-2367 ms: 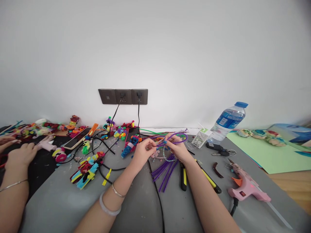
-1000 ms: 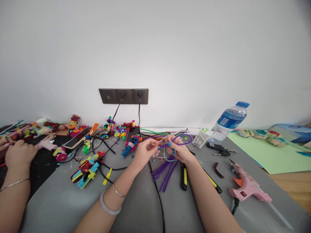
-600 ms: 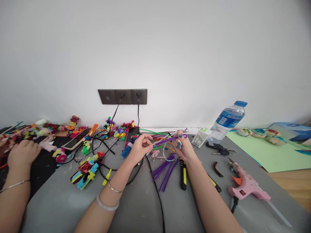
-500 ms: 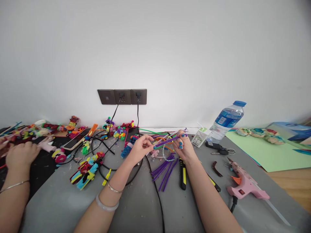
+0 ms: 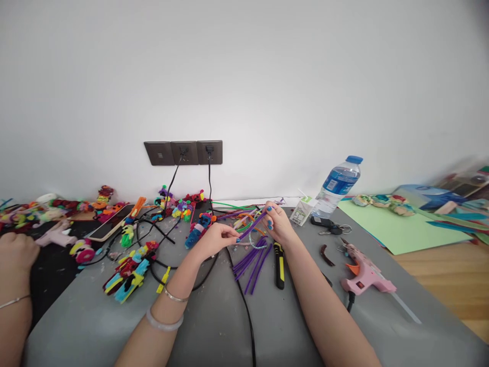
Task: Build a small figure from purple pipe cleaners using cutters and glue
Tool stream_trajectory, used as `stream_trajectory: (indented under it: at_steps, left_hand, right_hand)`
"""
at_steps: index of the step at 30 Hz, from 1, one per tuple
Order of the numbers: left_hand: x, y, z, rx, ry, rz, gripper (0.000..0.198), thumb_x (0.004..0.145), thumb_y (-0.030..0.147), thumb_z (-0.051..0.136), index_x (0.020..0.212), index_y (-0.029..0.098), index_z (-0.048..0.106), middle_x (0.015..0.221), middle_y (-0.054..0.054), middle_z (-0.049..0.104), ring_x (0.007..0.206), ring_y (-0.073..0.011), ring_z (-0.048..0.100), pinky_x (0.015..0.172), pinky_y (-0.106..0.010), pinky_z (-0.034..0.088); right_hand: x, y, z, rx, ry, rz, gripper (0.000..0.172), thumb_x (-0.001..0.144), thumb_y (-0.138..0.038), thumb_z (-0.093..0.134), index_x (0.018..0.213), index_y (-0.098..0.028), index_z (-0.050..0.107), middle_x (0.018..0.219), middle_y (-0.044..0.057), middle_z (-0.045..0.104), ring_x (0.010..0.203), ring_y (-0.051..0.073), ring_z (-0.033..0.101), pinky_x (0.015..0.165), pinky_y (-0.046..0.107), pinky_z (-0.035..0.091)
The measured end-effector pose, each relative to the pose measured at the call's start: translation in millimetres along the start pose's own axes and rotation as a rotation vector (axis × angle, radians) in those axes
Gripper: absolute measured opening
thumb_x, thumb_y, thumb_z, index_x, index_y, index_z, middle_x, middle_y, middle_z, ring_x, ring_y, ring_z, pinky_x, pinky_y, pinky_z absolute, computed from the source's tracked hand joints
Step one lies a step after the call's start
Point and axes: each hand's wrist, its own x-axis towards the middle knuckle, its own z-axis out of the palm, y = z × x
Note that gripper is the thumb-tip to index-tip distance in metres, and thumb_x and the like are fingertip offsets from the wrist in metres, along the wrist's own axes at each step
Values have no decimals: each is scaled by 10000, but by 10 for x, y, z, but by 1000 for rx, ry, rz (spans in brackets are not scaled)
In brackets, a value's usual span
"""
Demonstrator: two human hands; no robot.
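Observation:
Both of my hands hold one purple pipe cleaner [image 5: 252, 226] above the grey mat [image 5: 214, 326]. My left hand [image 5: 214, 238] pinches its lower end. My right hand [image 5: 278, 224] is closed round its upper end, blue-painted nails showing. Under the hands lie several loose purple pipe cleaners [image 5: 252, 260] and a small silvery ring. A yellow-and-black cutter [image 5: 279, 259] lies just right of that bundle.
A pink glue gun [image 5: 364, 278] lies to the right, near keys [image 5: 328, 227], a water bottle [image 5: 338, 186] and a small carton [image 5: 301, 211]. Colourful pipe-cleaner figures [image 5: 128, 270], a phone [image 5: 109, 227] and black cables [image 5: 244, 311] crowd the left. Another person's hand [image 5: 15, 252] rests far left.
The looped purple pipe cleaner has been pulled out straighter between my hands. My left hand dropped lower and my right hand rose slightly. The view swung right.

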Motion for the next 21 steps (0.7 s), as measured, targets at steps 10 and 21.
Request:
stream_trajectory:
  at_steps: [10, 21]
  left_hand:
    - [37, -2, -59, 128, 245, 86, 145, 759, 184, 607, 828, 128, 722, 736, -54, 727, 658, -164, 639, 615, -248, 484]
    - [20, 5, -14, 314, 224, 174, 147, 788, 156, 584, 840, 163, 720, 792, -50, 739, 688, -168, 650, 680, -271, 507]
  right_hand:
    - [-842, -596, -28, -1172, 318, 93, 495, 827, -462, 524, 1234, -183, 491, 1106, 153, 662, 1026, 308, 628, 825, 430, 484]
    - [-1354, -179, 165, -1831, 264, 447, 765, 803, -427, 577, 1447, -69, 368, 1301, 306, 503, 1198, 457, 495, 946, 539, 352]
